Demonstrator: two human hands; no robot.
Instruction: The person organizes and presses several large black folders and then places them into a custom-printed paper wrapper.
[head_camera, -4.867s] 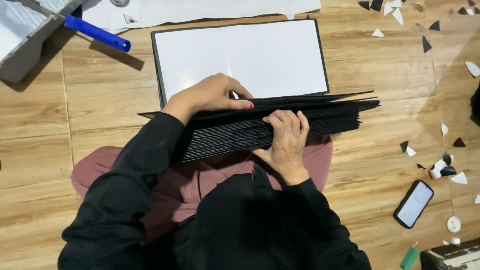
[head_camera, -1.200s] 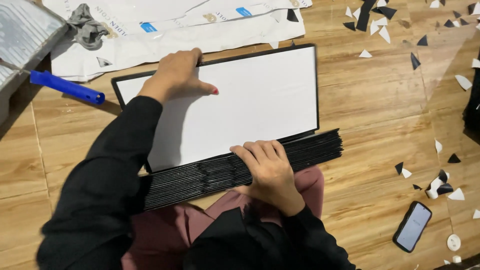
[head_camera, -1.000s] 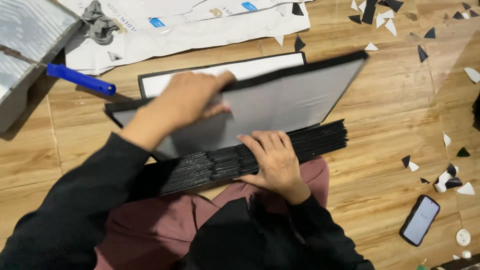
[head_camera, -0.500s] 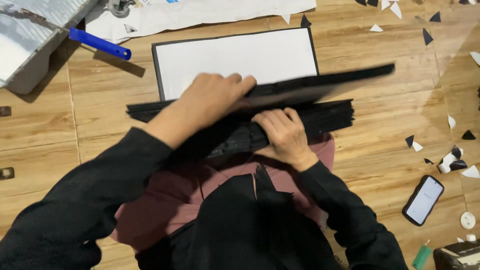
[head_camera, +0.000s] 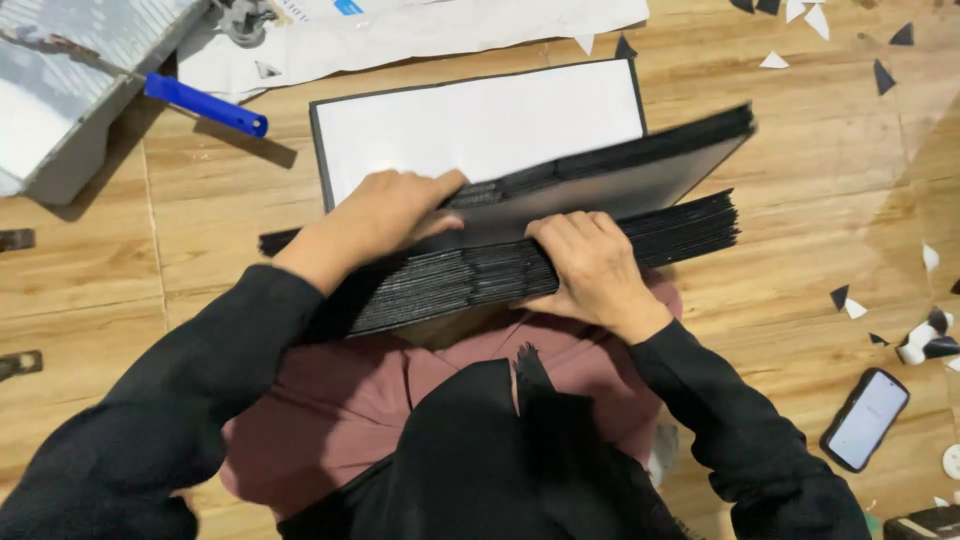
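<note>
A thick stack of black flat boards rests across my lap, edges facing me. My left hand lies on top of the stack and grips the top boards, which are lifted at the right end and tilted. My right hand presses its fingers against the near edge of the stack. Beyond the stack a white board with a black border lies flat on the wooden floor.
A blue-handled tool and a grey box sit at the far left, white paper sheets at the back. Black and white paper scraps lie at right, with a phone on the floor at right front.
My left hand reached to the white board on the floor, came back to the stack, and now lifts the top boards at their right end. My right hand stayed on the stack's edge.
</note>
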